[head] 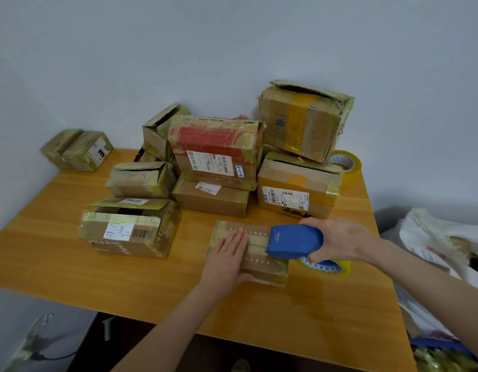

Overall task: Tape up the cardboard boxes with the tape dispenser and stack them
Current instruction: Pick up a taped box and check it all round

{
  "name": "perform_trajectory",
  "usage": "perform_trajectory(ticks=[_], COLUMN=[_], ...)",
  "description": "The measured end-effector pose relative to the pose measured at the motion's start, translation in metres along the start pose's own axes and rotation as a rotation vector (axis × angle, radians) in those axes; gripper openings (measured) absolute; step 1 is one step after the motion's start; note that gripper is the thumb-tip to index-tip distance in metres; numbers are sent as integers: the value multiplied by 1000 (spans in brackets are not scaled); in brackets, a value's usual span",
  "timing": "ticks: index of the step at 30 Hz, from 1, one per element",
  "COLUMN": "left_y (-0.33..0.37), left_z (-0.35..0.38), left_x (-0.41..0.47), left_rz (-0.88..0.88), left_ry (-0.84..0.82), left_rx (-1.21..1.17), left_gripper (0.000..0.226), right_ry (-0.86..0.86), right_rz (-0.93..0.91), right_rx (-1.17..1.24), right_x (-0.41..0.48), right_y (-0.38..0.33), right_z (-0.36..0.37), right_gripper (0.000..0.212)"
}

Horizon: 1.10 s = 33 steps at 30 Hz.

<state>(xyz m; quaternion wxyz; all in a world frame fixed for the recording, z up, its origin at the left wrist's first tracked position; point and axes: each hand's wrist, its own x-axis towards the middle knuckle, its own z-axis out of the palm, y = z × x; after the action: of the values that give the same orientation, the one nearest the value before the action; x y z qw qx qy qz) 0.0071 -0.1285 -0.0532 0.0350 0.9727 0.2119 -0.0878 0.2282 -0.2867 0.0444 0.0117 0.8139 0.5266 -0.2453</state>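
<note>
In the head view, the small flat box (264,265) lies at the near middle of the table (71,251). My left hand (227,257) rests flat on its left half, fingers straight, pressing it down. My right hand (337,241) has its fingers curled round the blue tape dispenser (294,241), which sits on the box's right end. I think I am taping this box shut. Next I should probably pull the dispenser right, over the edge, keep the box pinned, then cut. The open box (130,229) on the left looks untaped.

tape roll (323,266) half hidden under tape dispenser (294,244), shipping labels (285,198) too small to read, bag (434,237) cut off
</note>
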Motion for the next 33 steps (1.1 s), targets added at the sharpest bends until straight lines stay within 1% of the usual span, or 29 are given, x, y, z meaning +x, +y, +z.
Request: perform_trajectory(ticks=[3, 6, 13, 17, 21, 24, 27, 29, 31, 33], left_y=[19, 14, -8, -14, -16, -11, -3, 12, 34, 52], left_z=[3, 4, 6, 7, 8, 7, 0, -8, -8, -3], left_x=[4, 5, 5, 4, 2, 3, 2, 2, 5, 9], left_rz=[56, 97, 146, 159, 151, 132, 86, 37, 44, 60], left_ry=[-11, -29, -61, 22, 33, 12, -32, -73, -101, -74], left_rx=[31, 83, 50, 40, 17, -42, 7, 8, -13, -42], left_gripper=[88, 83, 81, 80, 92, 90, 89, 99, 106, 101], right_ry=[-8, 13, 7, -13, -51, -67, -58, -51, -58, -73], right_rz=[-21, -40, -56, -49, 17, 15, 22, 38, 33, 32], right_rx=[-48, -85, 96, 140, 163, 143, 122, 119, 136, 146], right_x=[1, 1, 1, -10, -23, -22, -17, -15, -14, -14], right_y=[-2, -3, -2, 17, 45, 42, 38, 39, 41, 43], right_z=[-3, -2, 6, 6, 5, 18, 33, 36, 39, 43], right_gripper=[72, 69, 66, 63, 60, 57, 62, 66, 68, 71])
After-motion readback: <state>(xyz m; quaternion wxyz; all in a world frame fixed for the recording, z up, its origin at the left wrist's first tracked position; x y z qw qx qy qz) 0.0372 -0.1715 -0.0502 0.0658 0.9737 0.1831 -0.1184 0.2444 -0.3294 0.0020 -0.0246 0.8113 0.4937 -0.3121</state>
